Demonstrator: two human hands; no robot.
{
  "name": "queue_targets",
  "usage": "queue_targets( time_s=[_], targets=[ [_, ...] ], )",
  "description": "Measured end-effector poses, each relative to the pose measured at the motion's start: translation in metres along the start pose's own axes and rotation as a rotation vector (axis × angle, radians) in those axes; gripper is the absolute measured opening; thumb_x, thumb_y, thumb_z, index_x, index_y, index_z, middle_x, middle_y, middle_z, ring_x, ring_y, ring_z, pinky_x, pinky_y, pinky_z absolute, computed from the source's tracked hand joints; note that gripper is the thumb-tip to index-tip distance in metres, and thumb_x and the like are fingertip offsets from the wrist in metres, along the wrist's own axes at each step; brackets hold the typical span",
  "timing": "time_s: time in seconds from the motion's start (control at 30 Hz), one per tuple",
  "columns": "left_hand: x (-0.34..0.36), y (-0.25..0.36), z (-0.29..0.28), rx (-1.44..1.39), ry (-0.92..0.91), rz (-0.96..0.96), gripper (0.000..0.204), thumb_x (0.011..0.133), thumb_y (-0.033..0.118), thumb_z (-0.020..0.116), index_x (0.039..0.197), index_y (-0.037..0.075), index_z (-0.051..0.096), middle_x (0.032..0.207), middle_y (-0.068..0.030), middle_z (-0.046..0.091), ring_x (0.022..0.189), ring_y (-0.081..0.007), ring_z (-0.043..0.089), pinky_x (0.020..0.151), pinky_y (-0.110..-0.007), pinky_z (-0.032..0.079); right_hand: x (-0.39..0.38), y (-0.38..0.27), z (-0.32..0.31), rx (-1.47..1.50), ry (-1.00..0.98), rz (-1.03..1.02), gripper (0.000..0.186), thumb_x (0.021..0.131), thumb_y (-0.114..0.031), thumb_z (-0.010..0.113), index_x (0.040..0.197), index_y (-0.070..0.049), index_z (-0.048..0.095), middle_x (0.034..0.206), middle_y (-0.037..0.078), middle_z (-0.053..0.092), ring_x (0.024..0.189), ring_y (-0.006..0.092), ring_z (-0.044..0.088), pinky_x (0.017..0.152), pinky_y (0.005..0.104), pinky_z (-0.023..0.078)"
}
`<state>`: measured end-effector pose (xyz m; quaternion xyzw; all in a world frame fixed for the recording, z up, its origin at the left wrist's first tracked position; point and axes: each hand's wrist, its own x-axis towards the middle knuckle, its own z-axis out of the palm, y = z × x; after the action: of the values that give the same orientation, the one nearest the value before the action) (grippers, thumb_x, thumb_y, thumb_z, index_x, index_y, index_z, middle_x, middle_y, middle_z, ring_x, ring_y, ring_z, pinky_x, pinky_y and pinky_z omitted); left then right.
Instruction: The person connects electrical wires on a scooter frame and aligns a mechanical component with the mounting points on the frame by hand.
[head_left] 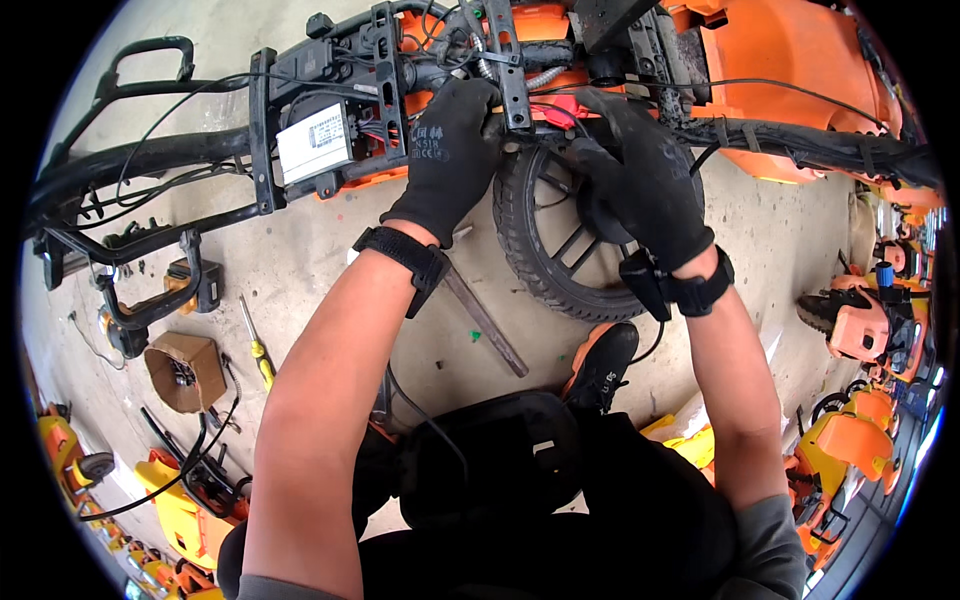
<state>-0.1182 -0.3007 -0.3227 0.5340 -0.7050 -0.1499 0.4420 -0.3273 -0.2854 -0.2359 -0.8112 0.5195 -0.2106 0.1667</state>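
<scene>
My left hand (445, 150), in a black work glove, reaches into the dark frame (515, 75) of a partly stripped orange vehicle. Its fingers curl beside an upright perforated bracket, and what they hold is hidden. To the right is my right hand (645, 165), gloved the same way, above a black spoked wheel (560, 270). Its thumb and fingers stand apart, with the fingertips by a red piece (565, 112) among the wires. I cannot tell whether they touch it. A white-labelled box (315, 145) with wires sits in the frame left of my left hand.
A metal bar (485, 320) lies on the floor below the wheel. At left are a yellow-handled screwdriver (260, 355), an open cardboard box (190, 375) and a black-and-yellow power tool (195, 285). Orange and yellow vehicles (850, 435) line the right side. A black seat-like part (490, 460) is by my legs.
</scene>
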Motion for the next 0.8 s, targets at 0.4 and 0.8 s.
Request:
queue_targets(
  time_s=[0.4,0.8],
  targets=[
    [0.000,0.010,0.000,0.064,0.014,-0.045,0.017,0.083,0.002,0.068,0.099,0.004,0.063,0.097,-0.0164,0.064,0.086,-0.0378,0.065,0.074,-0.043,0.052,0.022,0.016,0.021,-0.032,0.053,0.042,0.018,0.089,-0.016,0.063,0.095,0.000,0.061,0.087,0.024,0.065,0.087,0.0425,0.064,0.074,0.0482,0.051],
    [-0.006,0.011,-0.012,0.025,0.010,-0.047,0.021,0.083,0.003,0.069,0.102,0.003,0.062,0.100,-0.0177,0.058,0.086,-0.0388,0.061,0.077,-0.044,0.051,0.056,0.024,0.022,0.028,-0.171,0.081,0.020,0.091,-0.016,0.060,0.095,0.002,0.067,0.072,0.012,0.066,0.069,0.0204,0.066,0.067,0.0344,0.051]
  ],
)
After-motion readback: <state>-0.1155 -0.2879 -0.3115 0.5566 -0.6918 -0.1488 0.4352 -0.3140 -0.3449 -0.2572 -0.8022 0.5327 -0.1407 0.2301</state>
